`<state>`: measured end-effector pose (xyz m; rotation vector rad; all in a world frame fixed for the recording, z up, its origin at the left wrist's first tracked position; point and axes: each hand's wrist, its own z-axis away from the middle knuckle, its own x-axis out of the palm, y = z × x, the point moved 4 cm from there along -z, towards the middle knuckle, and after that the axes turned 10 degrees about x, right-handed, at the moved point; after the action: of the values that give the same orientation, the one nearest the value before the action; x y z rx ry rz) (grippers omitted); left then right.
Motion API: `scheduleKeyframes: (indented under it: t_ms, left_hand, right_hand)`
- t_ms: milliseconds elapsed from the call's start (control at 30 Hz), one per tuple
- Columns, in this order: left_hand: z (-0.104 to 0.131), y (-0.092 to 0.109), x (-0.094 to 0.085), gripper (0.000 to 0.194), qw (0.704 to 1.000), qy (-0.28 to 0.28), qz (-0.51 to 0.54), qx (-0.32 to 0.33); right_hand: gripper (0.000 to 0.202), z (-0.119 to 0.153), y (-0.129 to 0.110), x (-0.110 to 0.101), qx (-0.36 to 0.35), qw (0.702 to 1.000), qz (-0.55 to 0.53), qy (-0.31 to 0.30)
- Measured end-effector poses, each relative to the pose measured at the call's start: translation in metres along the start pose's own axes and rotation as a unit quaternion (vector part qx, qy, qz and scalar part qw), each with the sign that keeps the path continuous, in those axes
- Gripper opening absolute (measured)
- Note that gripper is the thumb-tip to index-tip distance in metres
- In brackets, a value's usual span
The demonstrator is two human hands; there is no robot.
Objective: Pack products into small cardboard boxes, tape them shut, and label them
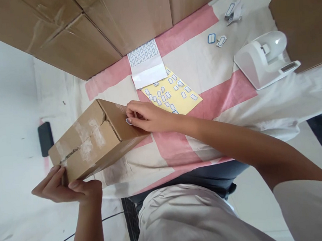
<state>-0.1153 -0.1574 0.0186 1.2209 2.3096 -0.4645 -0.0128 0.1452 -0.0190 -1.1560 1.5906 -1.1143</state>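
Observation:
My left hand (68, 187) grips the near left corner of a taped cardboard box (90, 141), which is held tilted over the cloth. At the box's right end, my right hand (142, 116) pinches a small label (128, 121) between thumb and finger, close against the cardboard. Beyond the right hand lies a yellow sheet (187, 101) with several small blue-edged labels on it. A white label sheet (149, 73), printed with rows of labels, overlaps the yellow one.
Large cardboard boxes (136, 18) stand along the back edge, and another box (303, 16) is at the right. A white tape dispenser (264, 60) sits beside it. Loose labels (211, 38) lie behind. A black object (45, 139) is at the left.

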Motion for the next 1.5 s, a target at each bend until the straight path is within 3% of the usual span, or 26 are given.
scheduleKeyframes:
  t_ms: [167, 267, 433, 600, 933, 1067, 1233, 1500]
  left_hand:
    - [-0.004, 0.006, 0.002, 0.042, 0.998, 0.021, 0.045, 0.038]
    - [-0.006, 0.008, 0.002, 0.043, 0.998, 0.026, 0.036, 0.034]
    - [-0.005, 0.009, 0.001, 0.047, 0.999, 0.016, 0.016, 0.034]
    - [-0.003, 0.009, 0.002, 0.043, 0.998, 0.013, 0.031, 0.055]
    - [-0.004, 0.006, 0.006, 0.039, 0.996, 0.034, 0.051, 0.068]
    - [-0.001, 0.000, 0.009, 0.044, 0.997, 0.043, 0.052, 0.043]
    - [0.004, -0.004, 0.011, 0.046, 0.997, 0.035, 0.054, 0.037]
    - [0.004, -0.009, 0.013, 0.051, 0.998, 0.030, 0.053, 0.034]
  right_hand:
    - [0.018, -0.001, 0.006, -0.002, 0.031, 0.998, -0.023, 0.042]
    - [0.021, 0.001, 0.007, -0.007, 0.013, 0.997, -0.010, 0.077]
    - [0.009, 0.006, 0.005, -0.009, -0.038, 0.998, 0.022, 0.042]
    - [0.011, 0.009, 0.006, -0.010, -0.034, 0.997, 0.025, 0.071]
    - [0.022, 0.008, 0.012, -0.007, 0.058, 0.996, -0.041, 0.050]
    - [0.024, 0.006, 0.007, -0.014, 0.085, 0.992, -0.015, 0.092]
    - [0.027, 0.008, 0.012, -0.012, 0.106, 0.993, -0.039, 0.039]
    - [0.023, 0.009, 0.013, -0.007, 0.080, 0.995, -0.049, 0.024]
